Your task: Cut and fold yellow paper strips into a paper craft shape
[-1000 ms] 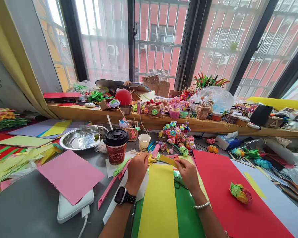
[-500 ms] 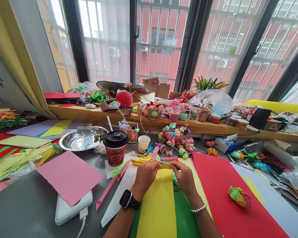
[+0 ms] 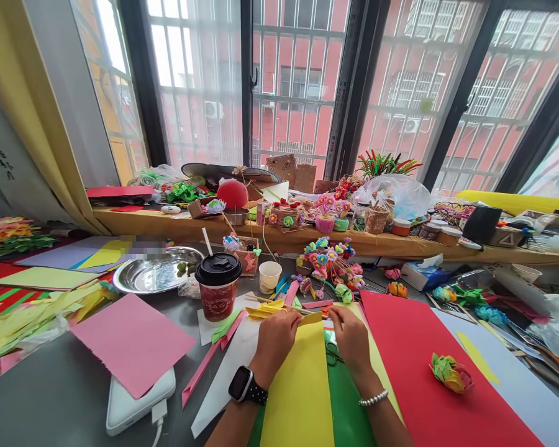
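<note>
A long sheet of yellow paper lies in front of me, its far end folded over into a narrow strip. My left hand, with a black smartwatch on the wrist, pinches the left end of that fold. Just beyond the fold's right corner is my right hand, wearing a beaded bracelet. Its fingers are closed together, seemingly apart from the yellow paper; I cannot make out anything in them. Green paper lies beneath, and green-handled scissors lie between the yellow sheet and my right hand.
A lidded drink cup with a straw stands left of my hands, near a paper cup and a metal plate. Pink paper covers part of a white power bank. Red paper on the right bears a paper flower.
My right hand has come off the folded strip and moved slightly right. The strip, earlier stretched between both hands, now shows a free right corner. My left hand keeps its hold.
</note>
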`<control>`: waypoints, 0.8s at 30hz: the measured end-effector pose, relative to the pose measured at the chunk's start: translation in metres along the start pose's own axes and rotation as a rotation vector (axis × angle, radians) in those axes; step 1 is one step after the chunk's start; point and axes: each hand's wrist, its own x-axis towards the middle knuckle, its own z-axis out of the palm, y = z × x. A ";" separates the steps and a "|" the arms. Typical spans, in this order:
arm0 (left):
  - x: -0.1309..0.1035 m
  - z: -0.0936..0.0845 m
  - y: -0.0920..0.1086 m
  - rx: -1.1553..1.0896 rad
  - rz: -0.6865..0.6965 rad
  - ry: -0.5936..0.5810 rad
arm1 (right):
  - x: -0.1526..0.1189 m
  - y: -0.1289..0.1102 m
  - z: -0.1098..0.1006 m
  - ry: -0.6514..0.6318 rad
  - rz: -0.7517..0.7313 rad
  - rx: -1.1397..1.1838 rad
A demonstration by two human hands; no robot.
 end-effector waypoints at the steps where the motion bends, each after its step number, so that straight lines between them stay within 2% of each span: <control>1: 0.000 -0.001 -0.001 -0.002 -0.015 0.010 | 0.001 0.001 -0.002 0.035 0.032 -0.002; 4: -0.001 -0.001 -0.001 -0.012 -0.014 0.026 | 0.003 0.000 -0.006 0.059 0.031 0.076; 7: -0.003 0.000 0.004 -0.020 0.093 -0.002 | 0.003 -0.008 -0.004 -0.081 -0.130 0.166; 9: -0.003 0.001 0.005 -0.027 0.142 -0.011 | 0.002 -0.012 -0.002 -0.164 -0.179 0.168; 15: -0.001 -0.001 -0.002 -0.075 0.085 0.034 | 0.003 -0.010 -0.002 -0.167 -0.127 0.172; 20: -0.001 -0.004 -0.001 -0.068 0.112 0.000 | 0.002 -0.010 -0.002 -0.198 -0.129 0.210; 24: 0.000 -0.008 -0.006 -0.075 0.021 0.038 | 0.003 -0.007 -0.002 -0.172 -0.064 0.167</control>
